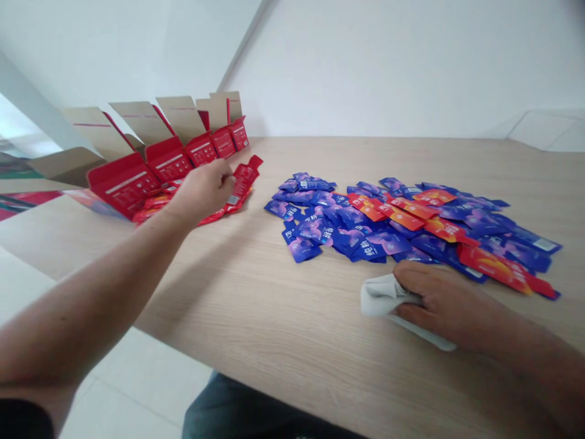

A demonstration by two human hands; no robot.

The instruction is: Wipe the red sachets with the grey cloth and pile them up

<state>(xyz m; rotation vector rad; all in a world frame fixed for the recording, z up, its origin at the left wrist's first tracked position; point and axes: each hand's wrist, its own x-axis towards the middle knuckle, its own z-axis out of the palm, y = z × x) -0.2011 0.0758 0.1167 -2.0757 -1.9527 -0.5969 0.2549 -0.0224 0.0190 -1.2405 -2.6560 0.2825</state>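
My left hand [205, 189] reaches out to the left, fingers curled around red sachets [242, 181] that fan out over the table beside a row of open red cartons [164, 160]. Resting near the table's front edge, my right hand [441, 302] lies on a crumpled white cloth [381, 296] and grips it. Just beyond that hand spreads a heap of blue sachets [347, 228] mixed with several red and orange sachets [414, 213].
The wooden table [274, 305] runs to a white wall at the back. More red sachets [153, 206] lie in front of the cartons. Pale floor tiles [137, 378] and my dark trouser leg [237, 411] show below the table edge.
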